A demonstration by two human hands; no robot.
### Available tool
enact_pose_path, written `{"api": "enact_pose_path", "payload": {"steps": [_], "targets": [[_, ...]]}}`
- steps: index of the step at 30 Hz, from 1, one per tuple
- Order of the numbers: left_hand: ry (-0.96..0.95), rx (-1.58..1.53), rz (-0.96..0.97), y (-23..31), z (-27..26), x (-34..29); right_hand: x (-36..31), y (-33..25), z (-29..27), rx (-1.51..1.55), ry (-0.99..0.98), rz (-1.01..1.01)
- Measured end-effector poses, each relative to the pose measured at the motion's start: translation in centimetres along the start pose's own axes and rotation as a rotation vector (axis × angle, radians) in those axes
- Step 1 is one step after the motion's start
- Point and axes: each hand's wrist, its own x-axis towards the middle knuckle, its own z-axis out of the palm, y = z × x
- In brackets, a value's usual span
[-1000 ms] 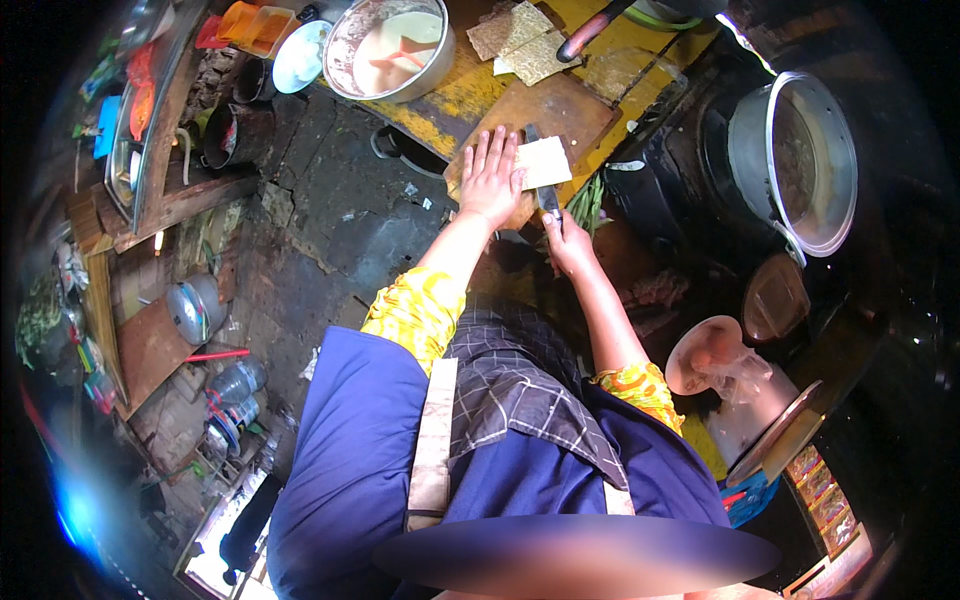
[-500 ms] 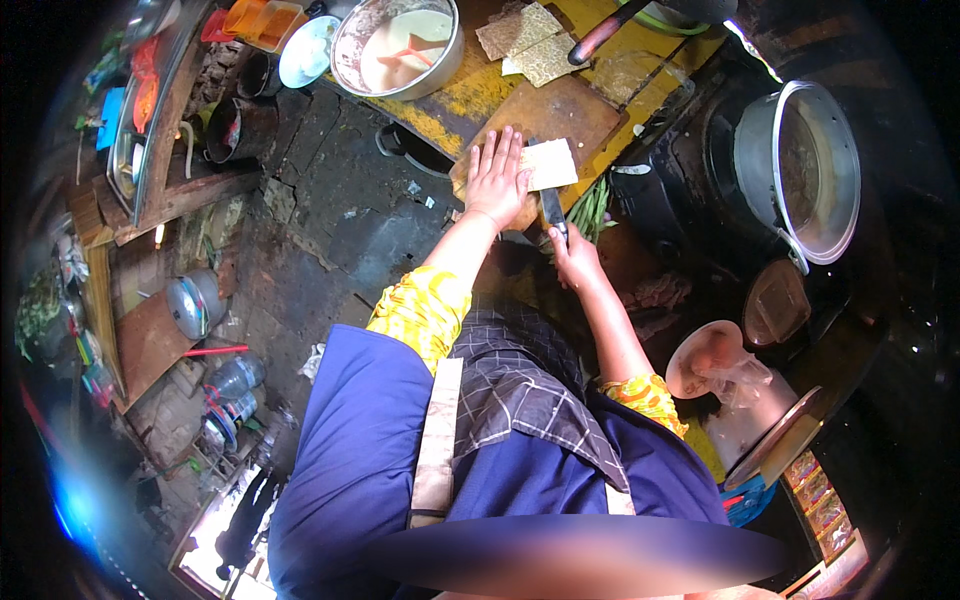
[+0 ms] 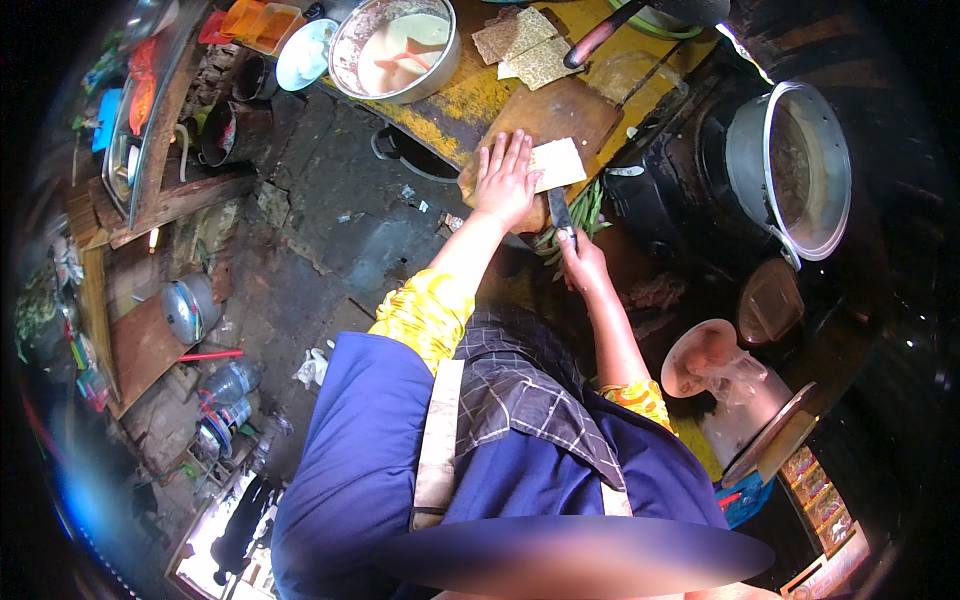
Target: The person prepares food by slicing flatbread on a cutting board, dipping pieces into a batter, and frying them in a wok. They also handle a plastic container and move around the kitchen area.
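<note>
A: Where's the slab?

B: Pale slab [image 3: 560, 163] on the board [image 3: 570, 110], which sits at the near right corner of the counter [image 3: 480, 92].

A: Grips?

B: Left grip [image 3: 508, 185] open, laid flat over the slab's left end, fingers toward the far edge. Right grip [image 3: 583, 262] closed round the handle of the knife [image 3: 560, 207], off the board's near edge. Blade tip just at the slab's near side.

A: Room?

B: Board's wood shows beyond the slab. Left of it, a yellow strip up to the bowl [image 3: 425, 92] at the near edge. Far side tighter: brown pieces [image 3: 535, 55], scorched handle [image 3: 595, 40]. Greens [image 3: 588, 215] crowd the board's near right side.

A: Changes?

B: A second ago, dark tip poked past the slab's far side. Gone from there now; blade drawn back toward the near edge. Left grip still flat.
</note>
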Motion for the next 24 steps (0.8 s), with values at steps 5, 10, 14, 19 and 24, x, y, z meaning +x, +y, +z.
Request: {"api": "enact_pose_path", "payload": {"steps": [5, 10, 14, 19, 24], "targets": [[-0.008, 0.015, -0.095, 0.0, -0.5, -1.2, -0.2, -0.6, -1.4, 0.022, -0.016, 0.009], [-0.01, 0.035, -0.096, 0.0, -0.5, -1.7, 0.8, -1.0, -1.2, -0.063, -0.027, -0.018], [-0.02, 0.021, -0.096, 0.0, -0.4, -1.6, 2.7, -1.2, -0.8, -0.159, 0.017, -0.124], [-0.021, 0.032, -0.101, 0.0, -0.2, -1.6, 4.4, -1.6, -0.3, -0.148, -0.029, -0.093], [-0.01, 0.06, -0.109, 0.0, -0.1, -1.7, 3.6, -2.7, -0.3, -0.145, -0.017, -0.127]]}}
